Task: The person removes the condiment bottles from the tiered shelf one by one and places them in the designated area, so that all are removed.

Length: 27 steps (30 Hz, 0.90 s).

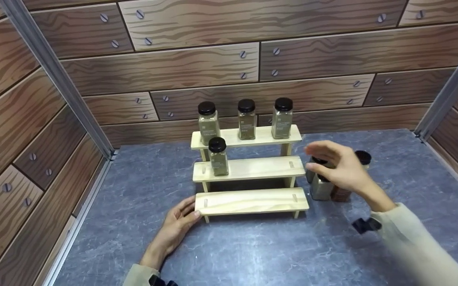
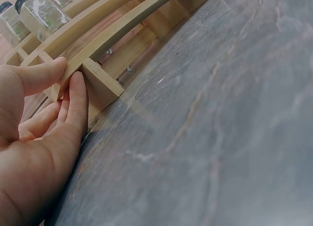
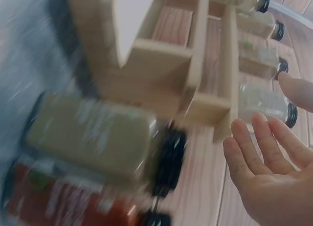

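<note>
A three-tier wooden shelf rack (image 1: 253, 201) stands on the table. My left hand (image 1: 173, 228) pinches the left end of its lowest board; in the left wrist view the thumb (image 2: 46, 77) lies on top and fingers are beneath. On the top tier stand three black-capped spice jars: left (image 1: 209, 126), middle (image 1: 247, 124) and right (image 1: 282, 123). Another spice jar (image 1: 218, 159) is at the left of the middle tier. My right hand (image 1: 344, 167) hovers right of the rack, over several grouped spice jars (image 1: 321, 190), fingers spread from the thumb and holding nothing.
The blue-grey marbled tabletop (image 1: 133, 186) runs around the rack. Behind it rises a wood-plank-patterned wall (image 1: 197, 67), with metal corner posts (image 1: 66, 87) at the sides. A red-brown spice jar (image 1: 340, 194) sits among the group at right, partly under my right hand.
</note>
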{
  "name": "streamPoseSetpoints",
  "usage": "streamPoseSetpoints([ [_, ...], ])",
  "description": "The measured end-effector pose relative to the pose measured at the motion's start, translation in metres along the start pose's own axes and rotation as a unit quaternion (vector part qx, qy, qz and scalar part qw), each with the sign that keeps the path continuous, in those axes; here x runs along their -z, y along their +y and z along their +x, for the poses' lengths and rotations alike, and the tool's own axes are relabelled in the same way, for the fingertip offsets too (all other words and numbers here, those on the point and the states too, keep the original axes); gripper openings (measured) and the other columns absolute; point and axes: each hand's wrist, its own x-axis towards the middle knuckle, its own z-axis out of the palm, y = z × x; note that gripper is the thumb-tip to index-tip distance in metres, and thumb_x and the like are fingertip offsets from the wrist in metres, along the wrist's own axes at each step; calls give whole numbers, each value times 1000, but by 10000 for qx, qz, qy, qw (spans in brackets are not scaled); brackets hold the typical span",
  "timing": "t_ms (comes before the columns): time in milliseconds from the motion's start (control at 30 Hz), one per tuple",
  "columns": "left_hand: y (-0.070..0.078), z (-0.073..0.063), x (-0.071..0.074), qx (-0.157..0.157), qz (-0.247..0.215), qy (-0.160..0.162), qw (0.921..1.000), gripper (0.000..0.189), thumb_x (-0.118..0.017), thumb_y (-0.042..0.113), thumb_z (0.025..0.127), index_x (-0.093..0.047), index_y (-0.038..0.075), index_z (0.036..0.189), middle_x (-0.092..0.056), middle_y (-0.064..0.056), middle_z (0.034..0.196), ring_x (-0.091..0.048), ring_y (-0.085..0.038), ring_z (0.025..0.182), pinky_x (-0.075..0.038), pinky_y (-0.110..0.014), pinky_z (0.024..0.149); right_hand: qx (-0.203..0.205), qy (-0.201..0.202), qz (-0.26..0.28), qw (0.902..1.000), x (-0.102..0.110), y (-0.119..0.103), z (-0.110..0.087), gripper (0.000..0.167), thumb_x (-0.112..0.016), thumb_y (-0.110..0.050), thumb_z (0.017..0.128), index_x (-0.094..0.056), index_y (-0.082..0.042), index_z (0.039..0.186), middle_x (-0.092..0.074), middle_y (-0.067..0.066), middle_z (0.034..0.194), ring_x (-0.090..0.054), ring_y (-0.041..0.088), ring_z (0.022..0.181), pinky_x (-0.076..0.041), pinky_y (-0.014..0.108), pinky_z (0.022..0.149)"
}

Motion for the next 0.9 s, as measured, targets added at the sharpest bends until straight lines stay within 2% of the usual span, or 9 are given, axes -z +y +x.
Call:
streamPoseSetpoints([
  [100, 1, 0, 1, -11, -2, 7, 10000, 75, -67, 3, 102, -24, -12, 163, -33, -35, 163, -58, -23, 133, -52, -31, 114, 47, -98, 234, 9997, -12, -7, 12, 47, -83, 2, 90, -66, 7, 133, -68, 30, 131, -70, 11, 120, -53, 20, 109],
  [333, 0, -1, 1, -26, -51, 36, 10000, 75, -66, 1, 102, -25, -13, 162, -36, -35, 161, -60, -22, 131, -53, -31, 114, 73, -378, 394, 9985, -35, -20, 30, 49, -83, -2, 91, -65, 5, 135, -70, 20, 133, -69, 12, 121, -52, 23, 113],
  [567, 1, -2, 2, -8, 46, 31, 10000, 75, -67, 5, 103, -24, -12, 163, -35, -34, 162, -59, -22, 132, -53, -30, 114, -20, -434, 525, 9977, -56, -29, 42, 52, -85, -1, 88, -65, 4, 136, -70, 19, 133, -68, 12, 120, -53, 28, 113],
  [667, 1, -4, 3, -12, 58, 99, 9999, 75, -67, 4, 103, -25, -12, 163, -35, -34, 162, -59, -22, 132, -54, -30, 113, 42, -538, 617, 9966, -68, -31, 50, 52, -84, -2, 88, -64, 4, 136, -69, 23, 134, -68, 17, 122, -54, 31, 113],
  [900, 0, -1, 3, -19, 2, 6, 10000, 75, -68, 3, 103, -26, -10, 163, -36, -34, 162, -60, -23, 133, -52, -31, 115, 64, -692, 784, 9945, -91, -34, 64, 54, -86, 0, 86, -64, 6, 135, -69, 25, 134, -67, 31, 123, -53, 42, 115],
])
